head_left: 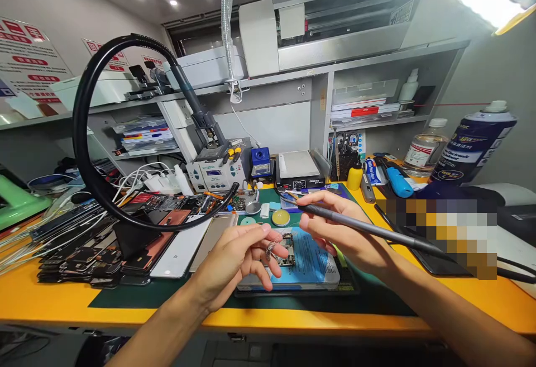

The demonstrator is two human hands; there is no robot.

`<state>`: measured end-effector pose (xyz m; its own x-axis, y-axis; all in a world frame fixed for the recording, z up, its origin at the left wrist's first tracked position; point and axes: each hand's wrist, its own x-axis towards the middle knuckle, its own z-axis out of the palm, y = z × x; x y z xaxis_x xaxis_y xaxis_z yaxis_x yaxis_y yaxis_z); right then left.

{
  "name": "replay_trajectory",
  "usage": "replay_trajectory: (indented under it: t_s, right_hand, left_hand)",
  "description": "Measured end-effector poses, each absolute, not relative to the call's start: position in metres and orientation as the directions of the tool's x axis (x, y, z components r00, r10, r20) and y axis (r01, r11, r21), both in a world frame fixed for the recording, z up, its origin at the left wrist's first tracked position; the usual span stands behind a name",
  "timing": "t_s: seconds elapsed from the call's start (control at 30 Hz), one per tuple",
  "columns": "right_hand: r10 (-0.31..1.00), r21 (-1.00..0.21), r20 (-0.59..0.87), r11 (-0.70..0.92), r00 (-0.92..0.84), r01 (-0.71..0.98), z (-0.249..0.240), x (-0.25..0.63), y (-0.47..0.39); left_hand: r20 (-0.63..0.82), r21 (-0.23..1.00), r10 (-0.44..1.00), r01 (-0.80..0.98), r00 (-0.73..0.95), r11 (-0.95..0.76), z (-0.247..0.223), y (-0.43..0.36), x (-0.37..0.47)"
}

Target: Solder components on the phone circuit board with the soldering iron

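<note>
My right hand [339,227] is closed around a dark soldering iron [360,225], whose tip points left above the mat. Between the fingers of my left hand [243,255] is a small crumpled silvery piece [270,249], perhaps metal wool or braid. Beneath and behind these fingers, a small circuit board [287,248] lies on a blue-topped flat box [314,261], partly hidden by my left hand. A round tin with yellow content [281,218] sits just behind the box.
Phone parts [104,244] are piled at the left beside a white phone panel [178,252]. A black hose [79,132] loops above them from the soldering station [218,171]. Bottles and a blue spray can [473,143] stand at the right. A green mat [167,298] covers the bench front.
</note>
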<state>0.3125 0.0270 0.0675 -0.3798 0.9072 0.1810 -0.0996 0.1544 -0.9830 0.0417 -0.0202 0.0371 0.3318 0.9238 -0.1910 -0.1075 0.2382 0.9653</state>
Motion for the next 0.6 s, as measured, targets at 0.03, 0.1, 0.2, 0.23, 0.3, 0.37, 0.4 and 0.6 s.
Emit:
replay_trajectory:
  t_s: [0.03, 0.1, 0.2, 0.23, 0.3, 0.37, 0.4, 0.6]
  right_hand:
    - [0.907, -0.982, 0.184, 0.156, -0.379, -0.102, 0.0671, 0.3125, 0.0270]
    - [0.905, -0.981, 0.189, 0.160, -0.381, -0.105, 0.0664, 0.3127, 0.0272]
    - [0.904, -0.982, 0.188, 0.159, -0.383, -0.105, 0.0660, 0.3134, 0.0275]
    - [0.904, -0.982, 0.187, 0.158, -0.384, -0.105, 0.0662, 0.3136, 0.0275]
    - [0.904, -0.981, 0.189, 0.160, -0.383, -0.106, 0.0670, 0.3140, 0.0272]
    - [0.903, -0.980, 0.194, 0.165, -0.384, -0.107, 0.0679, 0.3143, 0.0265]
    - [0.902, -0.980, 0.197, 0.169, -0.384, -0.107, 0.0682, 0.3145, 0.0262]
    - [0.904, -0.980, 0.198, 0.171, -0.378, -0.106, 0.0672, 0.3156, 0.0256]
  left_hand:
    - [-0.194, 0.962, 0.921, -0.121, 0.337, 0.246, 0.0366, -0.0201, 0.0419]
    - [-0.195, 0.957, 0.919, -0.139, 0.342, 0.255, 0.0360, -0.0199, 0.0423]
    - [-0.190, 0.956, 0.918, -0.147, 0.349, 0.254, 0.0358, -0.0199, 0.0422]
    - [-0.187, 0.957, 0.917, -0.147, 0.353, 0.252, 0.0358, -0.0201, 0.0420]
    - [-0.179, 0.959, 0.915, -0.142, 0.362, 0.244, 0.0357, -0.0204, 0.0413]
    - [-0.172, 0.963, 0.913, -0.132, 0.371, 0.235, 0.0356, -0.0210, 0.0403]
    - [-0.169, 0.965, 0.911, -0.126, 0.376, 0.231, 0.0357, -0.0214, 0.0398]
    - [-0.170, 0.974, 0.911, -0.079, 0.375, 0.214, 0.0361, -0.0240, 0.0375]
